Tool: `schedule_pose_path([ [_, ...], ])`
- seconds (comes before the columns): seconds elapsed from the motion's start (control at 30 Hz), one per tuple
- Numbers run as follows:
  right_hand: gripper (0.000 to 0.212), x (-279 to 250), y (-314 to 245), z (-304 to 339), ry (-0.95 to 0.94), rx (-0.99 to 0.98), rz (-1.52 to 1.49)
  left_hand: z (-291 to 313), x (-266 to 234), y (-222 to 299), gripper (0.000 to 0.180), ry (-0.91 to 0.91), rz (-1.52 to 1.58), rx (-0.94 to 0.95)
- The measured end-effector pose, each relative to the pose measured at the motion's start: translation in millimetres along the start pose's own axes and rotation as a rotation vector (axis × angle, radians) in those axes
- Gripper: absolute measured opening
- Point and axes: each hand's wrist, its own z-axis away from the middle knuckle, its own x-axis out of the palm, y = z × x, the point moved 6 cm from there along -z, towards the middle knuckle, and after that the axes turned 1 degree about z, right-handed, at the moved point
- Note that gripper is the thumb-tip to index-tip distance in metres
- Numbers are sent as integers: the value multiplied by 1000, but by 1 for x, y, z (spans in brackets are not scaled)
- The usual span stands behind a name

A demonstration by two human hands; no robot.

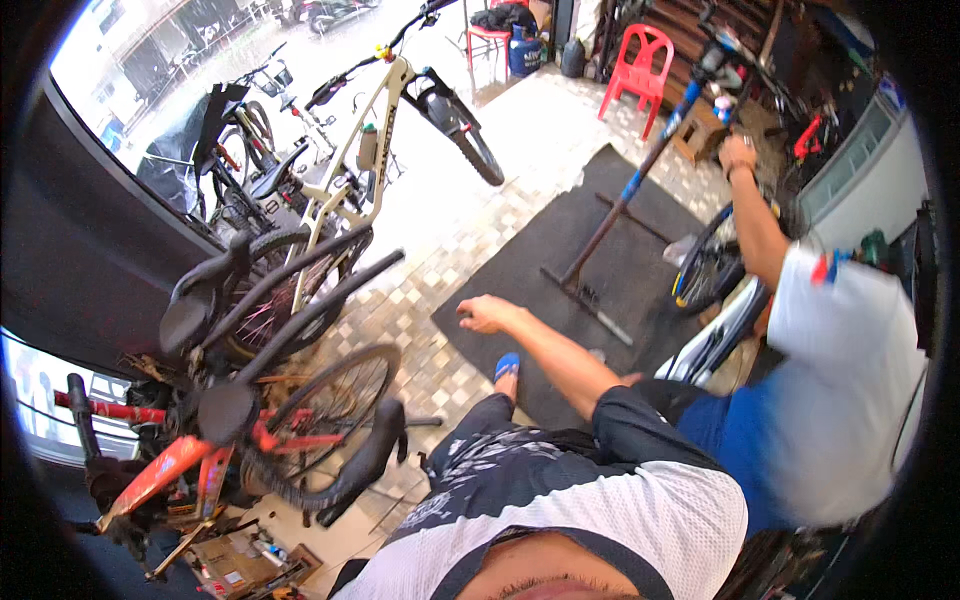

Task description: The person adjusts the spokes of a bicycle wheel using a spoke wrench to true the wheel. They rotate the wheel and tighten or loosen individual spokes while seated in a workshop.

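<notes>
My right hand [487, 314] reaches out over the edge of the black floor mat [520, 260], fingers loosely bent and slightly apart. Nothing shows in it, and it touches nothing I can see. Below it, a foot in a blue sandal [508, 366] stands by the mat's edge. My left hand is out of the picture. Beyond my right hand stands a blue-and-brown bike repair stand [628, 190], its base on the mat. At my right, a co-worker in a white shirt [845, 370] stretches a hand [738, 153] toward the stand's upper end.
An orange-red bicycle [160, 478] with its wheel and saddle crowds the left. A cream mountain bike [385, 150] hangs or stands beyond it. A red plastic chair [640, 72] is at the back, near a cardboard box [698, 135]. A white bicycle frame [722, 330] lies beside the co-worker.
</notes>
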Motion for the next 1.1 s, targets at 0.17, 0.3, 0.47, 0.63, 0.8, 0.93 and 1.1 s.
schedule_pose_path([
  [0.17,43,-48,126,-65,-184,55,102,-38,16,90,50,3,-51,-90],
  [0.3,45,-92,268,-69,-156,163,91,-75,50,184,48,-40,2,-75],
  [0.47,46,-167,419,-54,-242,450,83,-170,113,339,47,-131,-27,-22],
  [0.63,43,-272,517,-70,-67,650,-199,-280,175,520,45,-198,-184,107],
  [0.8,39,-334,605,-91,-57,704,-305,-360,204,723,43,-274,-359,387],
  [0.93,40,-419,668,-110,145,665,-268,-405,251,919,29,-238,121,329],
  [1.1,41,-517,729,-118,272,745,-378,-466,327,1067,30,-341,-164,301],
])
